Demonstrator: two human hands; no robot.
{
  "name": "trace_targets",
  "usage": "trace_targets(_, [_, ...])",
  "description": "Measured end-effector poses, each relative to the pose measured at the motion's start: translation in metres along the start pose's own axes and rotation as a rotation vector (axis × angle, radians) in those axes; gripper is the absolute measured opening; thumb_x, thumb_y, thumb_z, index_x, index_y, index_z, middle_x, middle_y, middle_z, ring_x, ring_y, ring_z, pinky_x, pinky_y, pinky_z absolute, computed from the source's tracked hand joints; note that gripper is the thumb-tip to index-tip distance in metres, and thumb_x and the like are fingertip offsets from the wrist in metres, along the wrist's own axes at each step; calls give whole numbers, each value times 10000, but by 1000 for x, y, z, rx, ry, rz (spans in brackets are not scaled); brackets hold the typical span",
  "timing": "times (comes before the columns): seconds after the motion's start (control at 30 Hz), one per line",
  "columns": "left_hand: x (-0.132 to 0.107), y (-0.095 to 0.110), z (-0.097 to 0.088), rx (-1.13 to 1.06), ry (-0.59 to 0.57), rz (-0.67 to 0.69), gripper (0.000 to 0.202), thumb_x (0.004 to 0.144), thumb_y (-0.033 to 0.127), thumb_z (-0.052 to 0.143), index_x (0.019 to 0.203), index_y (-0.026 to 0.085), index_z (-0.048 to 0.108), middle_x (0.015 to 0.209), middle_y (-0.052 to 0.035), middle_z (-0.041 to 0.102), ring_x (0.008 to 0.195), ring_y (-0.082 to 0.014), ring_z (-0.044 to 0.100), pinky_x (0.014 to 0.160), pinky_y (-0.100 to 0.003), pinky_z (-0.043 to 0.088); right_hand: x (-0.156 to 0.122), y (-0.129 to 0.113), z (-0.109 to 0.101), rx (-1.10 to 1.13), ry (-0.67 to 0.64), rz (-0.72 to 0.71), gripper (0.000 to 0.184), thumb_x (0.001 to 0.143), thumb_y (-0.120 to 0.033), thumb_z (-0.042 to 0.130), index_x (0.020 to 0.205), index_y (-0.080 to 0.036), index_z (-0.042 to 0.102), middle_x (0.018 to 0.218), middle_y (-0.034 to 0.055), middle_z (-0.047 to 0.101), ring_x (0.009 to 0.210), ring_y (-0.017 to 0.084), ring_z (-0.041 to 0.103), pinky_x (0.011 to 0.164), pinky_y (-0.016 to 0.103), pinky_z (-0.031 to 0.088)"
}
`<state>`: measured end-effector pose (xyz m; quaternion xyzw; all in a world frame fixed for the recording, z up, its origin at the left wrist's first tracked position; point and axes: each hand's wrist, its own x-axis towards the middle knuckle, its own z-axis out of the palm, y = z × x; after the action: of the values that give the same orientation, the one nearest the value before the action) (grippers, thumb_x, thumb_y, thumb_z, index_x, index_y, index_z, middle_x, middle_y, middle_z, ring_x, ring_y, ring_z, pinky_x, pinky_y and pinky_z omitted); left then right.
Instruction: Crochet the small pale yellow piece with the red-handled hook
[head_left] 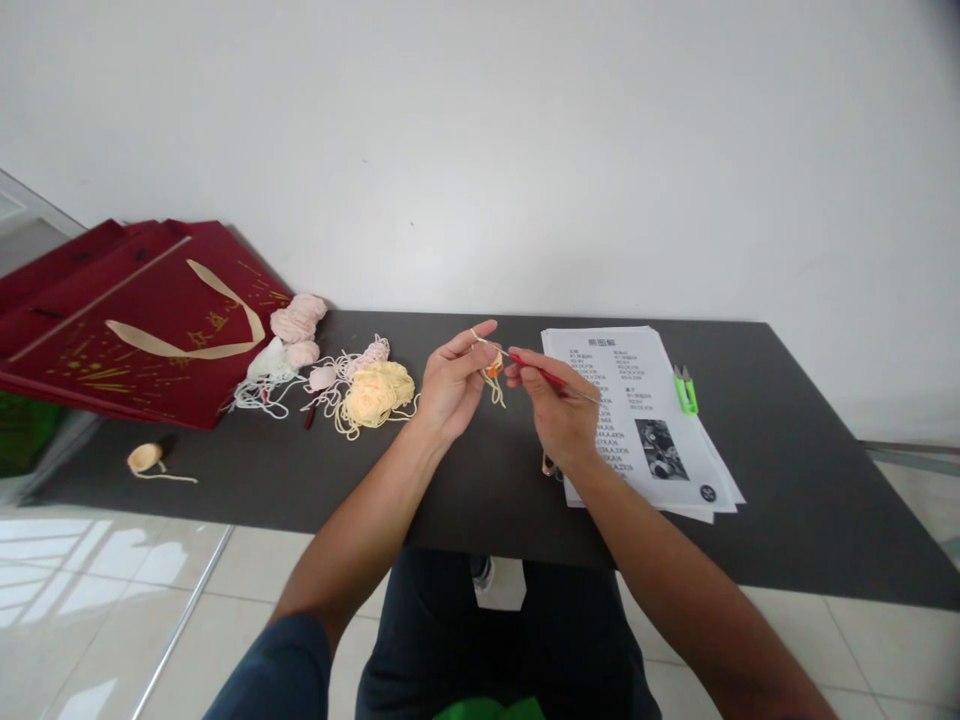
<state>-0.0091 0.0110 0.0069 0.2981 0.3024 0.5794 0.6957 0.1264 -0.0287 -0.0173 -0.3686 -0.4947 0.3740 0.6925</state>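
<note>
My right hand (pixel 561 408) is closed around a crochet hook (pixel 547 374) with a red grip, its metal tip pointing left. A strand of pale yellow yarn runs over the raised index finger of my left hand (pixel 454 382). That hand pinches a small crochet piece (pixel 494 366) in pale yellow with a bit of orange, partly hidden by the fingers. Loose yarn ends hang below the piece. The hook's tip meets the work at my left fingertips. Left of my left wrist lies a yellow yarn ball (pixel 379 393), its strand trailing towards that arm.
Printed sheets (pixel 615 400) lie under and beyond my right hand, with green thread snips (pixel 685 390) on their right edge. Pink yarn (pixel 298 318) and white yarn (pixel 268 362) rest beside dark red paper bags (pixel 150 330). A small cream crocheted piece (pixel 145 458) sits at the table's left.
</note>
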Motion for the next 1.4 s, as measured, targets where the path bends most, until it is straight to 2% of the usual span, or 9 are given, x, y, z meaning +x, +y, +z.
trace_targets(0.1, [-2,0,1,33,-27,26,394,647,150,889,1033,184,816,781,5,736,681,-76,630,721,-241,502,9,-2,-1,244,30,96,107,896,-297,788,993,-291,742,1005,-11,844,769,138,767,725,304,650])
trace_targets(0.2, [-3,-2,2,81,-49,48,416,638,129,874,1045,195,819,791,13,717,679,-71,614,721,-243,495,15,-4,-4,345,14,114,117,886,-268,799,939,-272,695,954,-18,840,717,116,742,668,265,610])
trace_targets(0.53, [-3,-4,-1,139,-71,149,413,653,109,839,1053,209,826,773,12,693,656,-73,583,648,-237,454,19,-3,-11,205,25,34,221,887,-391,795,938,-279,612,931,-23,819,695,120,705,644,287,571])
trace_targets(0.83, [-1,-3,-2,144,-77,198,421,653,139,864,1066,215,829,765,6,696,670,-73,584,653,-229,459,21,-5,-15,221,32,-9,194,886,-359,805,937,-290,631,918,-31,812,690,120,688,635,283,547])
trace_targets(1.03, [0,-2,-4,213,-59,226,410,635,96,805,1025,220,837,693,20,662,601,-69,520,583,-225,405,19,-5,-15,186,18,-60,145,903,-296,788,924,-283,645,925,-28,821,671,113,681,624,280,530])
trace_targets(1.2, [0,5,-8,299,-127,175,396,623,69,756,986,197,847,624,25,624,543,-70,480,544,-231,353,21,-6,-17,134,13,-38,209,881,-359,810,915,-277,620,903,-19,823,640,117,660,603,287,523])
trace_targets(1.4, [4,17,-17,332,-229,37,344,614,106,765,936,184,856,662,-7,645,573,-84,495,551,-246,331,21,-8,-19,161,-35,-21,203,882,-364,809,925,-285,626,873,-31,807,639,114,650,596,278,509])
